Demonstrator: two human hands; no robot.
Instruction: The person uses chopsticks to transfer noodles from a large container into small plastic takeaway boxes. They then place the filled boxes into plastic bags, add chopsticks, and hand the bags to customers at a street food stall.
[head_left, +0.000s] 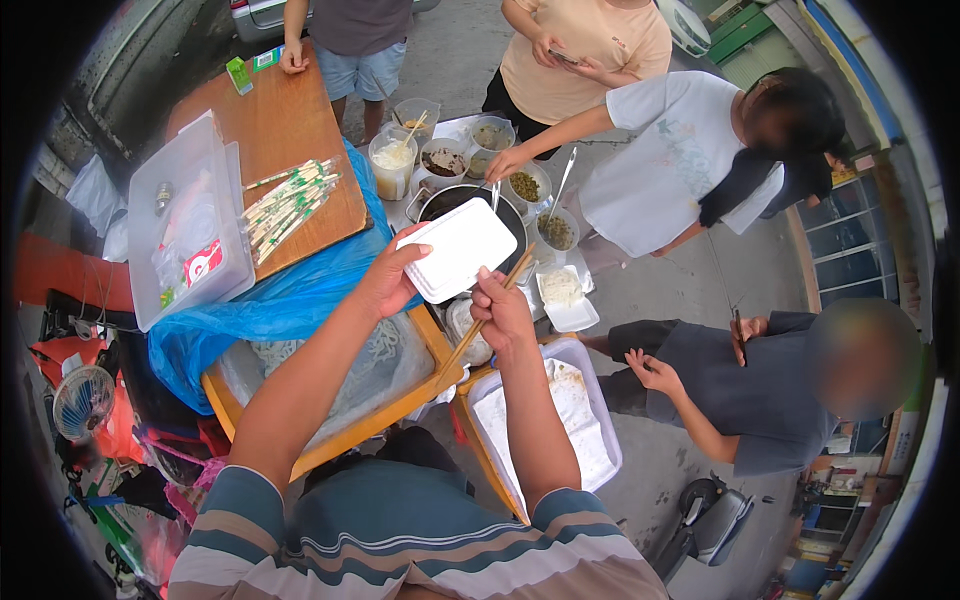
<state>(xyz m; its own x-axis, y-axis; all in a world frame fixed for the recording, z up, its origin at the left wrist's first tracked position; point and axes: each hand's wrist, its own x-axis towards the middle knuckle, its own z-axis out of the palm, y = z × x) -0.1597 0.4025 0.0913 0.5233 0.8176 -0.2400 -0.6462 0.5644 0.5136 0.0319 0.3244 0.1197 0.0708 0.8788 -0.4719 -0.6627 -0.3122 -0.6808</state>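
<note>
A closed white foam takeaway box (459, 251) is held up in front of me. My left hand (394, 274) grips its left side, thumb on top. My right hand (501, 309) touches its lower right edge and holds a pair of long wooden chopsticks (469, 339). Behind the box stands a wide metal pot (459, 196) with dark contents, partly hidden. Tubs of toppings surround it, among them chopped greens (525, 185). An open foam box of white noodles (561, 289) lies right of the pot. Pale noodles (379, 341) fill a plastic-lined yellow crate below my left arm.
Several people stand across and to the right; one person's hand (508, 163) reaches over the pot. Wrapped chopsticks (289, 210) and a clear plastic bin (187, 289) sit on the wooden board (285, 124) at left. A paper-lined white tub (611, 442) is beside my right forearm.
</note>
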